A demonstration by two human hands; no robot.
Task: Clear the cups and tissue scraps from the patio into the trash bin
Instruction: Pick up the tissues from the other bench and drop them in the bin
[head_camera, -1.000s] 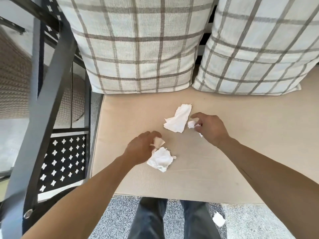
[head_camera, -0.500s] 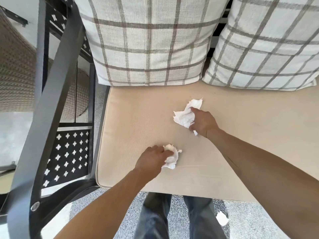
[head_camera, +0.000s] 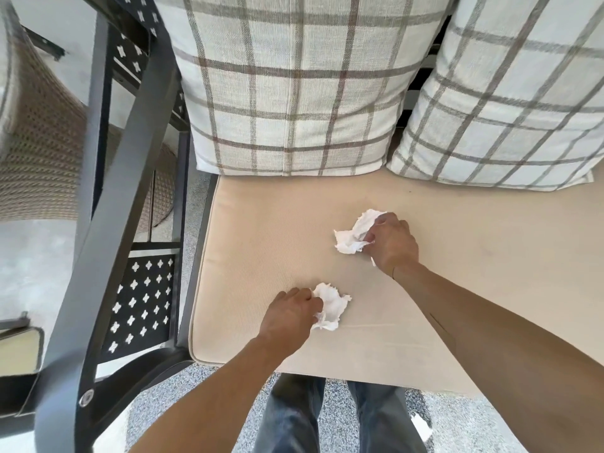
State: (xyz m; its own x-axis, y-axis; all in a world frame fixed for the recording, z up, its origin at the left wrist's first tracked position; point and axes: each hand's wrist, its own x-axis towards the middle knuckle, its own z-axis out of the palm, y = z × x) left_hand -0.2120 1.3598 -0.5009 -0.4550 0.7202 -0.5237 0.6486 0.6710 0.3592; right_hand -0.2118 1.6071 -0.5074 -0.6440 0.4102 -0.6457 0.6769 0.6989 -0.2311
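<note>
The tan seat cushion (head_camera: pixel 457 289) spreads below two plaid pillows (head_camera: pixel 287 86), a black metal frame (head_camera: pixel 108 223) at its left. Over it the right hand (head_camera: pixel 392 243) bunches one tissue scrap (head_camera: pixel 351 237) in curled fingers – the left hand (head_camera: pixel 287 318) pinches another tissue wad (head_camera: pixel 331 305), both crumpled small, likely for carrying. A last white scrap (head_camera: pixel 421 426) lies on the speckled floor – no bin shows

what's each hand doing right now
Left hand: closed on a crumpled tissue wad.
Right hand: closed on another tissue wad.
</note>
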